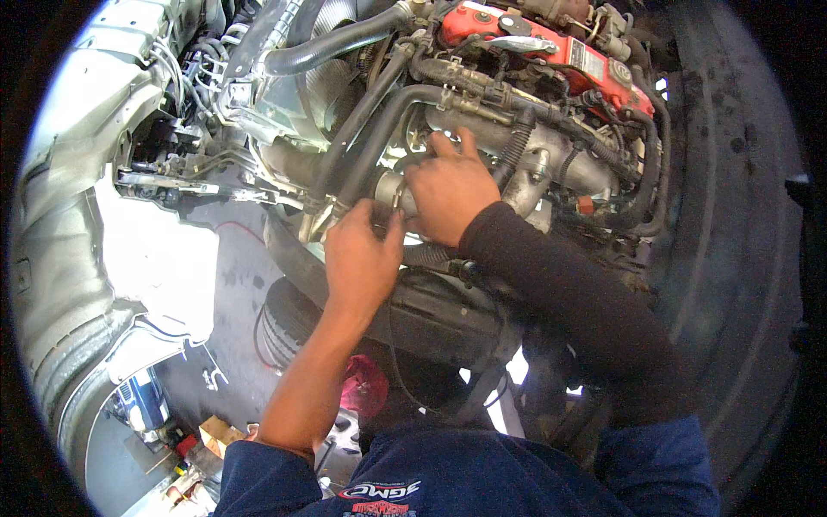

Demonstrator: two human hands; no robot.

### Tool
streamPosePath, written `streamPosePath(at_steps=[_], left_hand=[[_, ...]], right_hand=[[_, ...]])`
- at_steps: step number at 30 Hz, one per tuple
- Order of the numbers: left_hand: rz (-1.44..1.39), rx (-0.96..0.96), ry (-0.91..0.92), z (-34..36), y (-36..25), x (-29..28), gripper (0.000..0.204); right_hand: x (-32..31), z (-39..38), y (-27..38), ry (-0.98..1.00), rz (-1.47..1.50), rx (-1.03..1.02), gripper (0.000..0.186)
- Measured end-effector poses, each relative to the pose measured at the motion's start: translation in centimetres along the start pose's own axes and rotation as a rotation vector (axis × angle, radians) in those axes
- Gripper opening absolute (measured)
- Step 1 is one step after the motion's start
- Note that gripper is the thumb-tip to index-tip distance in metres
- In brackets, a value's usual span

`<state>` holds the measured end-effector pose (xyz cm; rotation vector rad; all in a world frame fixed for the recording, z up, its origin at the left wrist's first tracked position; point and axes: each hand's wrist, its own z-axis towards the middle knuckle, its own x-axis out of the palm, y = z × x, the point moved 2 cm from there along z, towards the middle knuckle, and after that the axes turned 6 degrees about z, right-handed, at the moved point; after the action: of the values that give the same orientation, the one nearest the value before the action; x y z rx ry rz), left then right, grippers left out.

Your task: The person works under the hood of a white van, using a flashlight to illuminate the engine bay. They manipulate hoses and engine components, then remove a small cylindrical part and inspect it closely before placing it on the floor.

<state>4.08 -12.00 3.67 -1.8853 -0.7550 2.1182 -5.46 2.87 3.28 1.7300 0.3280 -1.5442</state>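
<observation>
Head view: two bare hands close together over an engine

Across the upper half of the frame, an engine with a red cover (560, 47) at upper right. Around it, a pale body panel (86, 60) at upper left and a dark wall-like panel (741, 172) along the right edge. Below, at left centre, grey floor (245, 319) with dark marks, beside one tyre (289, 319). At lower left, one cardboard box (221, 433) and a blue-and-white container (144, 401); near lower centre, one pinkish-red object (363, 385), too shaded to identify.

At the centre, one slim metal piece (397, 198) by the fingertips of the left hand (357, 250), next to a round silver pipe (388, 185). Left fingers bent inward, thumb close to forefinger; cannot tell grip from light touch. Just beside, the right hand (452, 194) against the pipework, with one finger raised and others curled; cannot tell any hold, with fingertips partly hidden.

Two long dark hoses (375, 142) side by side, left of the hands; one wider black hose (340, 47) at top.

On the red cover, one pale label (589, 60), too small to read. On the navy shirt (465, 470) at bottom centre, white and red lettering, upside down.
</observation>
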Motion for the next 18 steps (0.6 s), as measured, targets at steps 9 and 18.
streamPosePath(at_steps=[9, 18], left_hand=[[0.161, 0.085, -0.044, -0.2, -1.4, -0.3, 0.023], [0.275, -0.021, 0.027, 0.8, -1.6, -0.8, 0.025]], right_hand=[[0.1, -0.1, 0.1, 0.01, -0.011, -0.027, 0.038], [0.2, -0.2, 0.8, -0.006, -0.068, -0.046, 0.036]])
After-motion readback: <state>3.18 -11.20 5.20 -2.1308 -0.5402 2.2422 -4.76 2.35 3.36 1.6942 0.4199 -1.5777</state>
